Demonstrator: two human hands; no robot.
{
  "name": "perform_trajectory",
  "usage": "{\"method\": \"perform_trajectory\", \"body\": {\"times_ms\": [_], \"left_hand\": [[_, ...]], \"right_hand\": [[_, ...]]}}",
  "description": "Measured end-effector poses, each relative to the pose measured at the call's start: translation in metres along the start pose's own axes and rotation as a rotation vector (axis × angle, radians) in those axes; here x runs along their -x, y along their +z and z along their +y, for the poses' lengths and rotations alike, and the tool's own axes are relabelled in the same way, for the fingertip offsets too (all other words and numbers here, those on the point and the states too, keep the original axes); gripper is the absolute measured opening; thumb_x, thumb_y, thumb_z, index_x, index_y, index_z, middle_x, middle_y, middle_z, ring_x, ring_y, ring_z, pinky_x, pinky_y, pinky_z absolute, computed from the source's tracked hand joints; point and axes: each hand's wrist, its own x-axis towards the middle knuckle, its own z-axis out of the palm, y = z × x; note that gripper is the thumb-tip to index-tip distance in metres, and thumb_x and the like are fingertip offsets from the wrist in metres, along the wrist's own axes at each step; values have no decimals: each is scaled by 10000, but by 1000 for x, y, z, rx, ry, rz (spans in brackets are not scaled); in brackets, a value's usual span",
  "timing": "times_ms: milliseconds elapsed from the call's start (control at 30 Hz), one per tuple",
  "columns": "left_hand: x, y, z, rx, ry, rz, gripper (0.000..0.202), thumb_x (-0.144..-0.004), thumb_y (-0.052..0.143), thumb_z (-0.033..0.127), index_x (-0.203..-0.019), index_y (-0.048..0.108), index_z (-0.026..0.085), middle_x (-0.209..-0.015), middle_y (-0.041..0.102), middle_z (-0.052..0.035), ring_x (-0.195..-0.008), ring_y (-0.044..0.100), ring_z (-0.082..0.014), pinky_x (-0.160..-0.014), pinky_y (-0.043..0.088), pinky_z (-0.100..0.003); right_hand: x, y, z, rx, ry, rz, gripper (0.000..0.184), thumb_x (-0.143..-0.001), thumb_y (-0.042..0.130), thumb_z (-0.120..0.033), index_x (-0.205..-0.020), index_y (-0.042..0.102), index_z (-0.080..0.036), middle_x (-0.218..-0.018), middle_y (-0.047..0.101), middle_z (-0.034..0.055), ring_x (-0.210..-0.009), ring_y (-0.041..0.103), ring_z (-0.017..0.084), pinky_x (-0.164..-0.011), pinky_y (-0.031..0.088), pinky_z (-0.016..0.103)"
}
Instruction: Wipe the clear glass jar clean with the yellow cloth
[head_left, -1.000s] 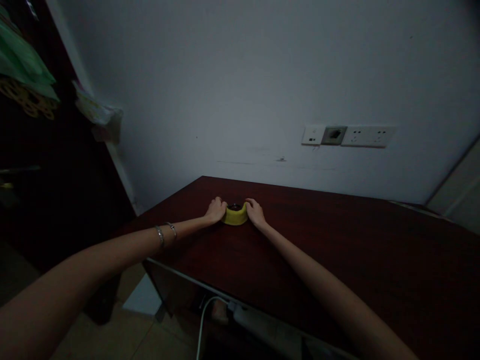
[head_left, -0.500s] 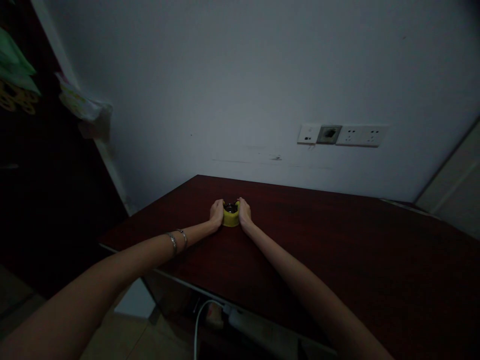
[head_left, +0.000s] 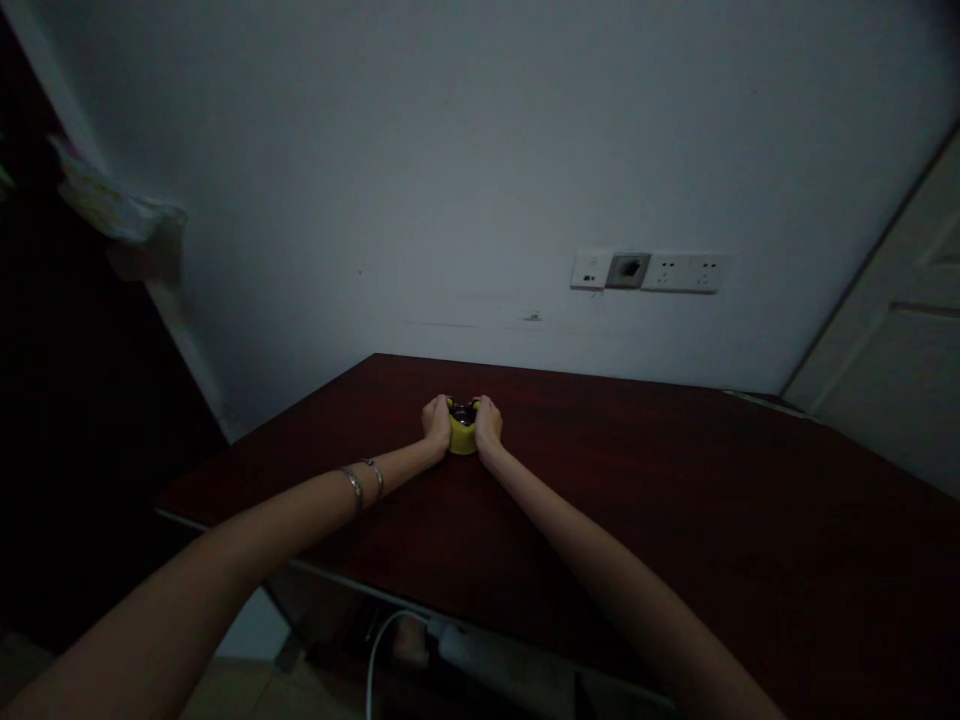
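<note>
Yellow object [head_left: 463, 440], small and with a dark top, sits on the table [head_left: 675, 480] near its far edge, pressed between both hands. From the left, two bracelets [head_left: 364, 483] ring the left wrist, then the left hand [head_left: 436, 424] curls its fingers against the object's left side, and the right hand [head_left: 488, 424] curls against its right side, so both grip it. Farther right, sockets [head_left: 649, 271] line the wall [head_left: 480, 170], and a door [head_left: 892, 370] stands at the edge.
</note>
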Motion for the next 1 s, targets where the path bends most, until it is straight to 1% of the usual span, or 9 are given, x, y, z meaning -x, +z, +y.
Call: {"method": "perform_trajectory", "body": {"times_ms": [133, 333, 467, 567, 633, 733, 1000], "left_hand": [[11, 36, 11, 134, 15, -27, 291, -761, 388, 329, -697, 616, 159, -720, 650, -40, -677, 594, -161, -631, 435, -243], [40, 90, 32, 266, 2, -131, 256, -734, 417, 312, -675, 612, 158, -660, 629, -28, -624, 574, -157, -615, 431, -253], [61, 117, 43, 304, 5, -209, 245, -726, 428, 295, -692, 628, 157, -681, 645, -31, -653, 583, -159, -632, 436, -249], [73, 132, 45, 306, 3, -248, 255, -731, 429, 295, -713, 643, 159, -699, 657, -35, -673, 590, -166, -643, 438, -252], [79, 139, 43, 298, -1, -268, 259, -733, 430, 299, -726, 651, 162, -709, 663, -37, -683, 595, -173, -650, 440, -257], [85, 144, 38, 282, -7, -286, 265, -737, 428, 305, -729, 652, 164, -717, 665, -39, -696, 596, -178, -658, 439, -262], [93, 149, 29, 235, -30, -282, 261, -737, 417, 297, -715, 640, 164, -727, 661, -42, -695, 591, -179, -645, 431, -262]], "right_hand": [[-9, -35, 4, -81, -3, 97, 300, -902, 534, -343, -1156, 559, -184, -1187, 579, 77, -997, 598, 199, -843, 517, 403], [-14, -99, 10, -134, -13, 222, 290, -905, 529, -344, -1145, 565, -185, -1179, 584, 76, -989, 600, 194, -842, 517, 399], [-12, -137, 14, -126, -21, 271, 285, -905, 529, -346, -1135, 570, -183, -1168, 589, 74, -985, 601, 192, -841, 517, 398], [-10, -158, 19, -115, -16, 288, 282, -906, 528, -346, -1132, 572, -183, -1168, 590, 75, -986, 601, 192, -844, 516, 398], [-8, -167, 22, -110, -11, 296, 282, -906, 527, -346, -1132, 572, -184, -1170, 589, 74, -987, 600, 192, -844, 516, 398], [-5, -173, 29, -108, -7, 306, 287, -905, 529, -345, -1139, 569, -184, -1174, 586, 75, -988, 600, 193, -843, 517, 399], [-4, -176, 42, -113, -19, 307, 308, -902, 537, -336, -1167, 552, -180, -1194, 574, 82, -1001, 596, 198, -844, 516, 407]]}}
